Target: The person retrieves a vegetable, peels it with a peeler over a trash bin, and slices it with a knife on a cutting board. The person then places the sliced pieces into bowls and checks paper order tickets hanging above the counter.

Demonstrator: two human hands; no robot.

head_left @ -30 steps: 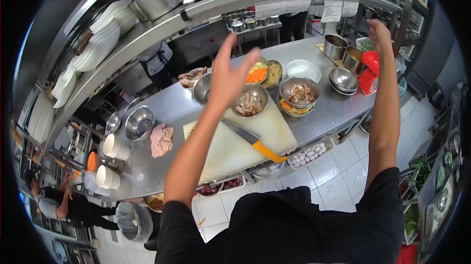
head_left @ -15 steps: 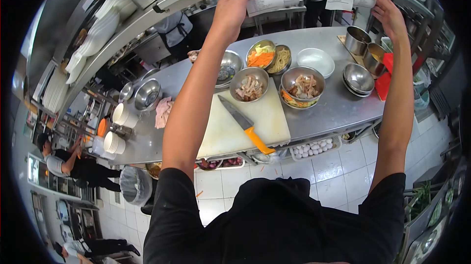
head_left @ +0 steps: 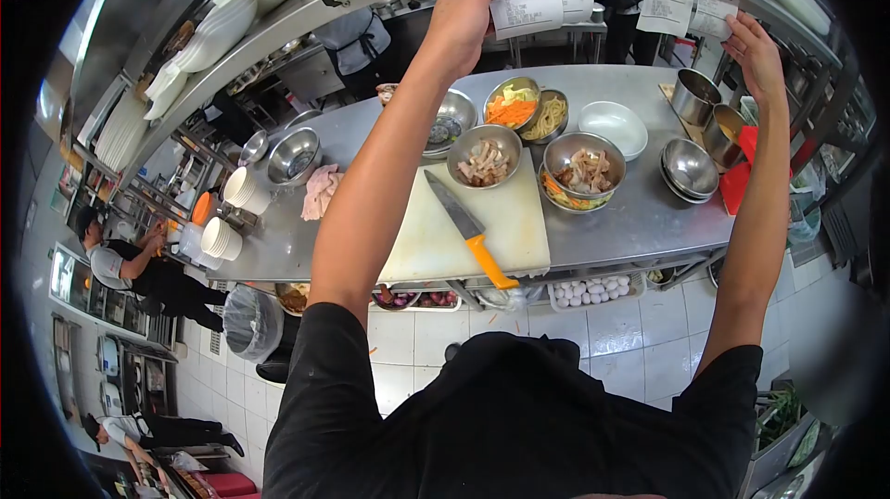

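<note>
Both my arms reach up to printed receipts hanging from the edge of the overhead shelf. My left hand point(head_left: 464, 21) is closed at the left receipt point(head_left: 528, 4), its thumb against the top corner and its other fingers partly hidden. At the right, the fingertips of my right hand point(head_left: 755, 54) pinch the lower edge of a smaller receipt point(head_left: 713, 14). Another receipt point(head_left: 667, 3) hangs beside that one. Below, a knife point(head_left: 460, 221) with an orange handle lies on the white cutting board point(head_left: 417, 253), apart from both hands.
Metal bowls of sliced meat point(head_left: 484, 163), shredded vegetables point(head_left: 510, 109) and noodles point(head_left: 549, 116) stand on the steel counter point(head_left: 371, 142). A white bowl point(head_left: 613, 128) and metal pots point(head_left: 693, 95) are farther right. Eggs point(head_left: 591, 292) sit below. Co-workers point(head_left: 139, 267) stand at left.
My view has shifted, so the counter and shelf appear slightly farther right and lower. Both hands stay at the same receipts.
</note>
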